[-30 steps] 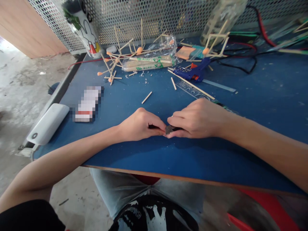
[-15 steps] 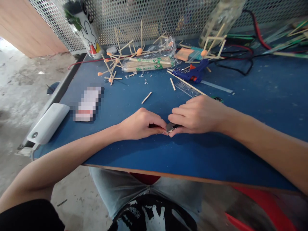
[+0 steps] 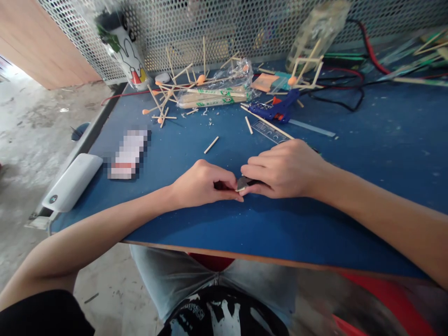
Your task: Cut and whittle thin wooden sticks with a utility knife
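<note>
Both hands meet near the front edge of the bench (image 3: 367, 154): right hand (image 3: 285, 169) clamped on one small metal blade (image 3: 242, 183), left hand (image 3: 201, 184) pinched shut on something I can't make out. Two short loose sticks (image 3: 211, 145) lie mid-bench, one blue glue gun (image 3: 276, 109) toward the back edge.

A blue glue gun (image 3: 276, 108), bagged sticks (image 3: 213, 93), a white power bank (image 3: 72, 182) and a loose stick (image 3: 211, 144) lie on the blue bench (image 3: 385, 140)
</note>
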### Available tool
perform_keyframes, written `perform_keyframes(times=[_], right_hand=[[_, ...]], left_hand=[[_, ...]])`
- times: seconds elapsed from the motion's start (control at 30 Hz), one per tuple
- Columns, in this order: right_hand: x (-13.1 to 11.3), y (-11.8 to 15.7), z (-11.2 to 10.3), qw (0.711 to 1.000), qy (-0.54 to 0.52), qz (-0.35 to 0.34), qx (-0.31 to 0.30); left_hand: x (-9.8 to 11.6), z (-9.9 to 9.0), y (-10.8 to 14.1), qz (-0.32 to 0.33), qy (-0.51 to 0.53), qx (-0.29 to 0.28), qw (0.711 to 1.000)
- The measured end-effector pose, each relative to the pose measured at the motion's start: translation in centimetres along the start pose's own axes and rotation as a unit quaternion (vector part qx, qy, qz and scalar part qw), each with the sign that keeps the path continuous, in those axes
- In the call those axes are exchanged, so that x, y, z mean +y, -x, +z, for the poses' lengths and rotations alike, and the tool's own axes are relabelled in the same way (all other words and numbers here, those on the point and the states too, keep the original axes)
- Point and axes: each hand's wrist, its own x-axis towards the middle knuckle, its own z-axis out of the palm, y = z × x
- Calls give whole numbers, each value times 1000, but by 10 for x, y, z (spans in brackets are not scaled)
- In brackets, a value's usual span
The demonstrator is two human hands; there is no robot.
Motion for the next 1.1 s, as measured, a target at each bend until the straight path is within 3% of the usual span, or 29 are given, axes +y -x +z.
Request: perform_keyframes(times=[0.1, 0.3, 0.67, 0.87, 1.1], right_hand=[[-1, -2, -3, 999, -5, 19, -27], [-1, -3, -2, 1000, -8, 13, -16], [-8, -1, 5, 998, -19, 24, 50], [-12, 0, 3, 998, -50, 44, -9], [-11, 0, 9, 998, -40, 56, 5]], left_hand=[[3, 3, 2, -5, -39, 22, 999], [4, 4, 3, 12, -74, 25, 997], [4, 4, 5, 19, -111, 19, 993], [3, 4, 7, 46, -113, 41, 992], [3, 4, 8, 21, -129, 54, 990]])
